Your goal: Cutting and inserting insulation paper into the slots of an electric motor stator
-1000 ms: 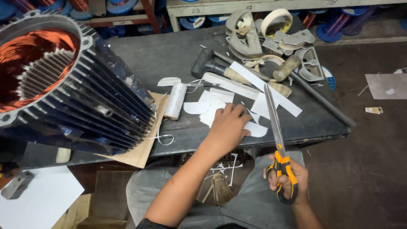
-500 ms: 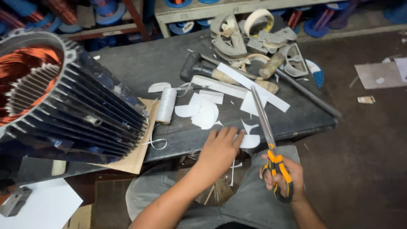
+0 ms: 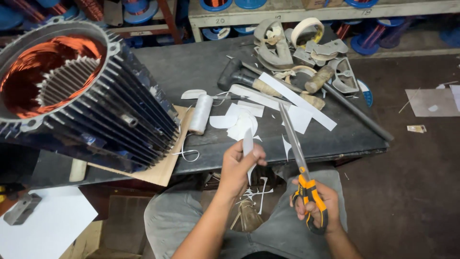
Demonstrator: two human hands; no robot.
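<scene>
1. White insulating paper, a narrow stiff strip (image 3: pixel 248 144), is sitting pinched between the thumb and fingers of my left hand (image 3: pixel 238 165), standing roughly upright just off the near edge of the dark metal workbench (image 3: pixel 191 67), above my lap.
2. I am gripping the orange-and-black-handled scissors (image 3: pixel 299 168) in my right hand (image 3: pixel 316 206), fingers through the loops; the long steel blades are lying together, pointing up and away over the bench edge.
3. Judging the risk: the blades are passing just beside my left fingers, so a careless snip could be nicking skin instead of paper.
4. The strip is thin and held by one end only; I am guessing it could buckle or slip, spoiling the cut.
5. Loose white paper offcuts (image 3: pixel 239 122) are lying near the edge and could be sliding off into my lap.
6. To my left, the big grey finned motor stator with copper windings (image 3: pixel 81 96) is crowding the bench, and a white thread spool (image 3: pixel 200 114) is lying beside it.
7. Open room is lying to my right, over bare brown floor (image 3: pixel 421 192); the black-headed hammer (image 3: pixel 239 76) and scrap at the back are staying well apart from my hands.
</scene>
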